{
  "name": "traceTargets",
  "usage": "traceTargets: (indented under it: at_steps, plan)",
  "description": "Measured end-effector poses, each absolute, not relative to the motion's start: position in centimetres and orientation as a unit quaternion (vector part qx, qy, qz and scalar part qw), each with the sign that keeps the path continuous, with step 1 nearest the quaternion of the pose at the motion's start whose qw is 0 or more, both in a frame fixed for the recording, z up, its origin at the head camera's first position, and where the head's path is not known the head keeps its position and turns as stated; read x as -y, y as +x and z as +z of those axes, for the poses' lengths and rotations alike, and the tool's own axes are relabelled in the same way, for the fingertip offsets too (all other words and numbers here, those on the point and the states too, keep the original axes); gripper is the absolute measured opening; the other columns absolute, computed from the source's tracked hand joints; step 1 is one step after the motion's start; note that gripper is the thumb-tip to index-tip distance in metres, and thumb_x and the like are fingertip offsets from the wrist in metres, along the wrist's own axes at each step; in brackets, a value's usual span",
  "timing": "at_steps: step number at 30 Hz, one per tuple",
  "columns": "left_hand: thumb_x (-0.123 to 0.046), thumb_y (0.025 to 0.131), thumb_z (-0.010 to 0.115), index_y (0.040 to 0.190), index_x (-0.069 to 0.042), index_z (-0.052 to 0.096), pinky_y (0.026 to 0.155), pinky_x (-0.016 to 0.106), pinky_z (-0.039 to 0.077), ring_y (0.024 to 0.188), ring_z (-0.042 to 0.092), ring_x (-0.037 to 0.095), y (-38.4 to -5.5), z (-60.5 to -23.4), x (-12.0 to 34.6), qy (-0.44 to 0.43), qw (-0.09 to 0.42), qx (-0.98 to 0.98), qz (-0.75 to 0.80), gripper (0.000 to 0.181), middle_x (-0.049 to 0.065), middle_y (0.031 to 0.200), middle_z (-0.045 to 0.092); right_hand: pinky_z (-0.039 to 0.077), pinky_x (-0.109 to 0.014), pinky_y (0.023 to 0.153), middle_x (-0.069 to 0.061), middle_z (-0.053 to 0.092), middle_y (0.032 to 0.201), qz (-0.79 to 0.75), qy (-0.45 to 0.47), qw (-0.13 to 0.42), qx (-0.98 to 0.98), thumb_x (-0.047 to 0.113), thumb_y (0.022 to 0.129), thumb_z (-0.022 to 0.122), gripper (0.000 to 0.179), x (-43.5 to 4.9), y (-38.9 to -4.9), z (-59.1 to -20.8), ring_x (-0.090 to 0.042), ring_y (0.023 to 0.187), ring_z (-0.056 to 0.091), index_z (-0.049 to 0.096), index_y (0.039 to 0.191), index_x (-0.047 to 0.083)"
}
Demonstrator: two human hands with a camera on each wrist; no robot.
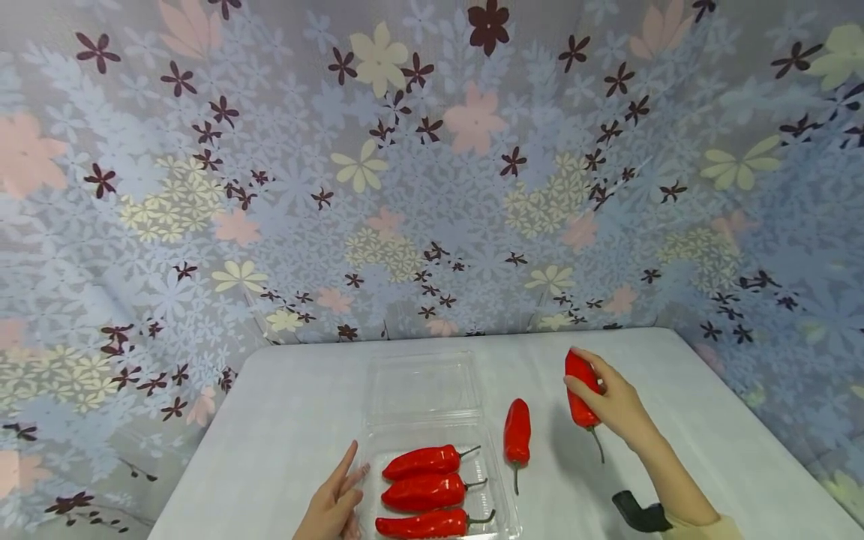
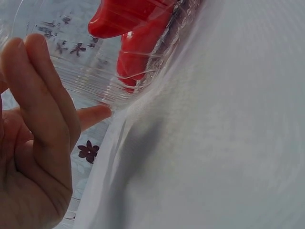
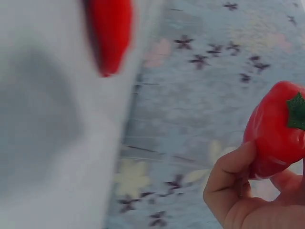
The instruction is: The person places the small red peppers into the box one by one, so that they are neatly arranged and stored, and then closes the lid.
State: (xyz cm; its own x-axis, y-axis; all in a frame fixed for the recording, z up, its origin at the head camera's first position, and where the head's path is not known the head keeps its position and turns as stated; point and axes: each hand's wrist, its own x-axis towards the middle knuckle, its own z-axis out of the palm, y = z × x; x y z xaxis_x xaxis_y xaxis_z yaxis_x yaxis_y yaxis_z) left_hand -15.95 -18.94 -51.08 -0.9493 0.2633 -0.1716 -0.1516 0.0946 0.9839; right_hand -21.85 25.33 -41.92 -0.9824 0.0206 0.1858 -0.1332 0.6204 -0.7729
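My right hand [image 1: 622, 405] grips a long red pepper [image 1: 579, 388] above the right part of the table, thumb on one side and fingers on the other; its thin stem hangs toward me. In the right wrist view, the green cap of this pepper [image 3: 274, 129] faces the camera. A second red pepper [image 1: 517, 431] lies loose on the table, left of that hand. Three more peppers [image 1: 424, 492] lie side by side in a clear plastic clamshell box [image 1: 502, 491]. Beside the box's left edge is my left hand [image 1: 331, 506], index finger extended, holding nothing; contact with the box is unclear.
The box's clear lid [image 1: 424, 386] lies folded back, away from me. All of this is on a white-covered table [image 1: 283, 405], its far edge against a flowered curtain or wall covering [image 1: 432, 187]. A black strap [image 1: 640, 513] is around my right wrist.
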Motion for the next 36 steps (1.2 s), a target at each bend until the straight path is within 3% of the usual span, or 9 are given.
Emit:
traceTargets:
  at_steps: [7,11,15,26,36]
  plan:
    - [-0.007,0.093,0.048,0.153,-0.014,0.01,0.045,0.022,0.049,0.041,0.047,0.009,-15.9,-51.2,19.2,0.055,0.147,-0.723,0.673,0.072,0.031,0.142,0.031,0.056,-0.037,0.057,-0.026,0.045,0.129,0.449,0.122,0.118,0.877,0.028,0.092,0.061,0.062,-22.7,-23.9,-37.8,-0.038,0.093,0.054,0.033,0.147,0.016]
    - [-0.007,0.094,0.048,0.153,-0.014,0.009,0.046,0.022,0.05,0.042,0.046,0.009,-16.0,-51.0,19.3,0.059,0.146,-0.724,0.672,0.071,0.032,0.142,0.031,0.056,-0.036,0.056,-0.024,0.048,0.126,0.464,0.184,0.107,0.86,0.019,0.09,0.064,0.064,-19.9,-25.0,-36.7,-0.033,0.089,0.055,0.033,0.146,0.014]
    - [-0.007,0.094,0.047,0.153,-0.013,0.01,0.046,0.022,0.049,0.042,0.046,0.009,-16.1,-51.0,19.4,0.064,0.143,-0.732,0.663,0.07,0.032,0.142,0.032,0.056,-0.032,0.056,-0.019,0.05,0.123,0.475,0.24,0.07,0.844,0.016,0.089,0.066,0.064,-17.0,-25.4,-36.3,-0.029,0.088,0.054,0.035,0.144,0.014]
    - [-0.007,0.093,0.048,0.153,-0.013,0.01,0.045,0.02,0.048,0.042,0.046,0.007,-16.0,-51.4,19.5,0.074,0.14,-0.732,0.663,0.071,0.033,0.141,0.032,0.054,-0.03,0.069,-0.002,0.05,0.126,0.431,0.382,-0.023,0.817,0.029,0.089,0.066,0.057,-11.5,-25.1,-36.8,-0.027,0.1,0.053,0.043,0.141,0.024]
    - [-0.006,0.095,0.048,0.152,-0.01,0.01,0.044,0.023,0.048,0.042,0.046,0.009,-16.2,-51.2,19.7,0.09,0.134,-0.737,0.656,0.069,0.032,0.14,0.034,0.053,-0.031,0.075,0.007,0.054,0.124,0.423,0.414,-0.164,0.789,0.027,0.088,0.066,0.05,-10.0,-24.0,-39.4,-0.018,0.098,0.053,0.051,0.136,0.027]
